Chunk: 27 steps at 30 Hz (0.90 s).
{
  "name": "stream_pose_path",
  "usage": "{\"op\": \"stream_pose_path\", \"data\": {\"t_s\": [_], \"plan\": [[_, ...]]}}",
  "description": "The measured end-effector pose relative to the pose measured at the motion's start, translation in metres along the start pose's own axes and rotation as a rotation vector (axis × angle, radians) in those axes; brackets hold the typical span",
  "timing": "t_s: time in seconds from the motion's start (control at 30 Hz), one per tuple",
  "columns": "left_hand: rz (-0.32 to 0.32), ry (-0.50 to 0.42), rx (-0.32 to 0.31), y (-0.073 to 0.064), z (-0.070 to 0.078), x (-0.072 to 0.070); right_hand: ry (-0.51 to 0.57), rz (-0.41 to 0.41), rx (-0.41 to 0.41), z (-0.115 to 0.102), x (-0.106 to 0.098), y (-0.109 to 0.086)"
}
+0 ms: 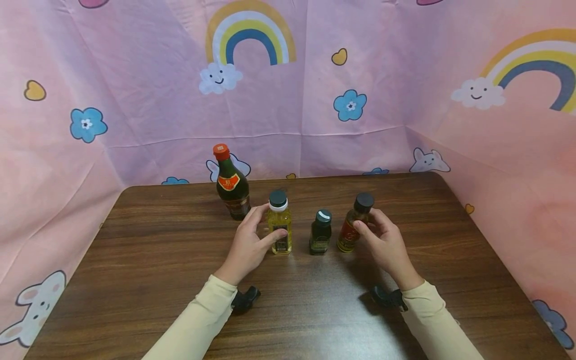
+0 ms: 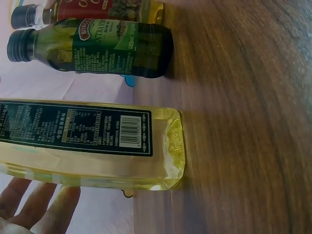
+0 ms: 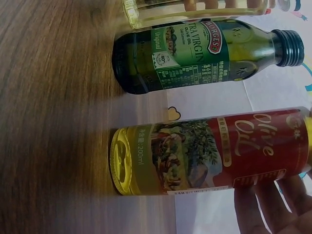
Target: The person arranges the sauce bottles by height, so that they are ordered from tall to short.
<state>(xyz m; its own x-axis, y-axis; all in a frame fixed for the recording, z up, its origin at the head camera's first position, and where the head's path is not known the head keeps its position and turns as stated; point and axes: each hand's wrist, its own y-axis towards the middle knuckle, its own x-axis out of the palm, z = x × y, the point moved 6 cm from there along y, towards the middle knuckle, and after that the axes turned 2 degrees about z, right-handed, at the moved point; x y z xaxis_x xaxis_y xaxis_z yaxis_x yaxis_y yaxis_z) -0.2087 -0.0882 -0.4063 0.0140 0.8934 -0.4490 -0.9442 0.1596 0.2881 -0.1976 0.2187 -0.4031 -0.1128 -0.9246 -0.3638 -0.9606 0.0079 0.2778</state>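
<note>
My left hand (image 1: 250, 241) grips a clear bottle of yellow oil (image 1: 286, 220), thumb in front and fingers at its far left side. Its dark label with a barcode (image 2: 130, 131) faces the left wrist camera. On the right, my right hand (image 1: 388, 245) holds an olive oil bottle (image 1: 349, 232) with a red label and black cap. The right wrist view shows fingers (image 3: 248, 209) against that bottle's side. Between the two held bottles stands a small dark green olive oil bottle (image 1: 320, 235), touched by neither hand. All three have their caps on.
A taller dark bottle (image 1: 234, 192) with a red cap stands behind and left of the left hand. The brown wooden table (image 1: 297, 310) reaches back to a pink patterned cloth (image 1: 270, 115). Black wrist straps (image 1: 245, 299) show at both cuffs.
</note>
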Motion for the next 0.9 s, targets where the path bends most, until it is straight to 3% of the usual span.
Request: {"op": "stream_pose_path", "data": {"t_s": [0.9], "plan": [[0.06, -0.031, -0.034, -0.0031, -0.0019, 0.0017, -0.009, -0.004, 0.022, 0.0009, 0.0006, -0.0008]]}}
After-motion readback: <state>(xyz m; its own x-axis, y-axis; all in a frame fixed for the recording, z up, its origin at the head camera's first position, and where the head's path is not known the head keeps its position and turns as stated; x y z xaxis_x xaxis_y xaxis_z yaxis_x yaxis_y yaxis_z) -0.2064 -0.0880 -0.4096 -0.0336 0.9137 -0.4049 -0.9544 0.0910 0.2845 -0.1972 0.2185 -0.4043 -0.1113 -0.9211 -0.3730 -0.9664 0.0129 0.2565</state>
